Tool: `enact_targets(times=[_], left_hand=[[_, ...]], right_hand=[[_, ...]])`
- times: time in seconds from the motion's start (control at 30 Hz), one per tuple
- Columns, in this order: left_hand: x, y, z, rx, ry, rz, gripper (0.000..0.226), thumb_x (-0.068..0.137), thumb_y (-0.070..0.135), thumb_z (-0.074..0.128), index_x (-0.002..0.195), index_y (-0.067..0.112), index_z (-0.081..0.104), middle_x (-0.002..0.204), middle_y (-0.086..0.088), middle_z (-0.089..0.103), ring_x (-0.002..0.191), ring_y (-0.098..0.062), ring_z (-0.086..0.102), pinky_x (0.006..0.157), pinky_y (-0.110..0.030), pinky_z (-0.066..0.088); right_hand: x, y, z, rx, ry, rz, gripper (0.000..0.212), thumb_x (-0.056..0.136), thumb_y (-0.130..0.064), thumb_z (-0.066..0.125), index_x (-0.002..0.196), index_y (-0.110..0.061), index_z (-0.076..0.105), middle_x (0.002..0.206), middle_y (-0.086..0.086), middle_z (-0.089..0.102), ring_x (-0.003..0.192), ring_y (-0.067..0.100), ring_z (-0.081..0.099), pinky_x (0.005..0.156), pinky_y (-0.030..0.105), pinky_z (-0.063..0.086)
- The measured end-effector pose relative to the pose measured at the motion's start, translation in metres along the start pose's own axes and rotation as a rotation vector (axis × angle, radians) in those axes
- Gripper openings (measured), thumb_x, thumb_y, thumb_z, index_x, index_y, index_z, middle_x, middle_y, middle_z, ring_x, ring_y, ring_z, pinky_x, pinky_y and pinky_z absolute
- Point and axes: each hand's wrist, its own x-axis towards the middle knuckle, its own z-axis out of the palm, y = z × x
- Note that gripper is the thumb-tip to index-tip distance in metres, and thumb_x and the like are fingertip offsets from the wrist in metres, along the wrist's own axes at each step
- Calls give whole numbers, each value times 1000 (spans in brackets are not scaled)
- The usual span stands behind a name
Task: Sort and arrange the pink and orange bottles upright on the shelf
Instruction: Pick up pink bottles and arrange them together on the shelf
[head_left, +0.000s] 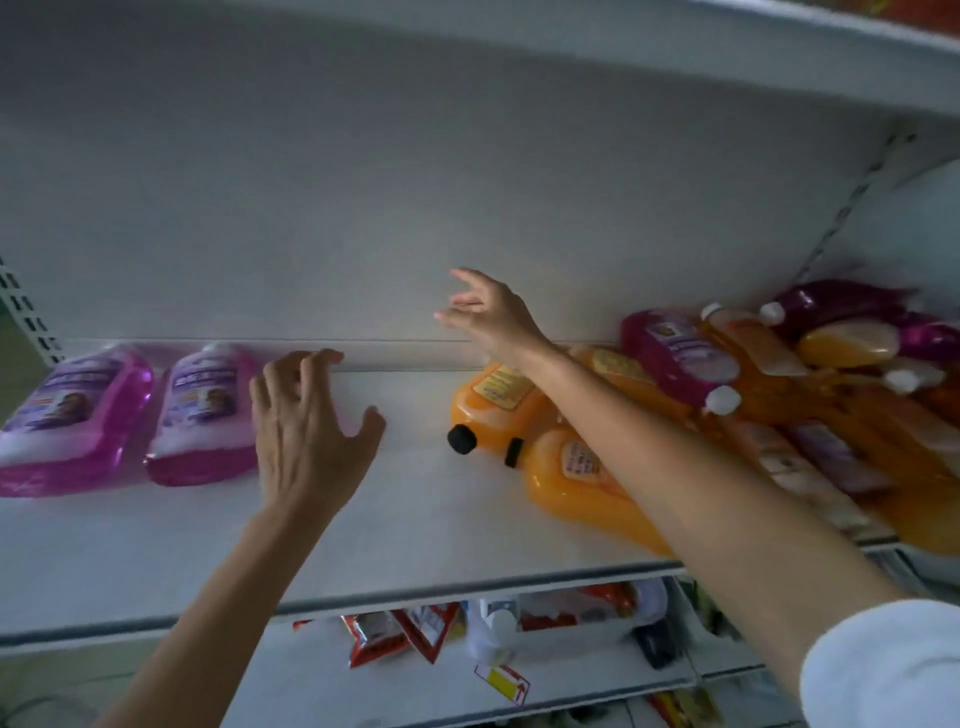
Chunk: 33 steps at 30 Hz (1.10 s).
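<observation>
Neither hand holds anything. The left hand (306, 436) hovers over the shelf (415, 530) with its fingers spread and loosely bent, palm down. Its fingertips overlap the right edge of the nearer pink bottle (205, 415); whether they touch it I cannot tell. The right hand (491, 314) is raised higher and further back, close to the back wall (363, 208), fingers apart and slack, gripping nothing.

Just left of the nearer pink bottle is the far pink bottle (72, 421). The two are side by side, labels toward the camera and pale tops toward the back wall. They look set on their bases, but the wide lens makes it hard to be sure.

Under the right forearm lie two orange bottles on their sides. The rear orange bottle (493, 410) and the front orange bottle (576, 488) are touching, and their black caps (461, 439) point left toward the bare middle of the shelf. Beyond them, at the right end, a jumbled heap (810, 415) of orange and pink bottles with white caps lies piled against the wall. One pink bottle from the heap (675, 348) rests on top of the orange ones.

A white sleeve (883, 670) covers the right upper arm. On the lower shelf (571, 670) sit red packets (395, 631) and a white container (493, 623), both blurred.
</observation>
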Motion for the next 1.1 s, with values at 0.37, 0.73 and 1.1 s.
enact_targets(times=[0.37, 0.73, 1.1], left_hand=[[6, 149, 91, -191, -465, 175, 58, 81, 24, 64, 133, 18, 38, 136, -7, 34, 123, -23, 32, 83, -26, 29], [-13, 212, 158, -104, -670, 268, 49, 83, 31, 57, 131, 30, 46, 135, -4, 49, 117, -24, 50, 83, -34, 50], [-21, 213, 149, -197, -568, 189, 62, 82, 24, 62, 137, 33, 33, 145, -3, 37, 128, -25, 38, 94, -44, 45]], right_hand=[[-50, 91, -167, -174, 238, 92, 61, 81, -18, 70, 136, -12, 45, 130, 9, 55, 114, 17, 55, 88, 18, 41], [-97, 137, -211, -820, -106, -49, 77, 76, -41, 72, 142, -20, 38, 148, 3, 32, 136, 23, 29, 105, 29, 28], [-93, 99, -214, -653, 106, -211, 51, 88, -41, 61, 131, -16, 48, 122, 4, 61, 105, 21, 60, 72, 22, 40]])
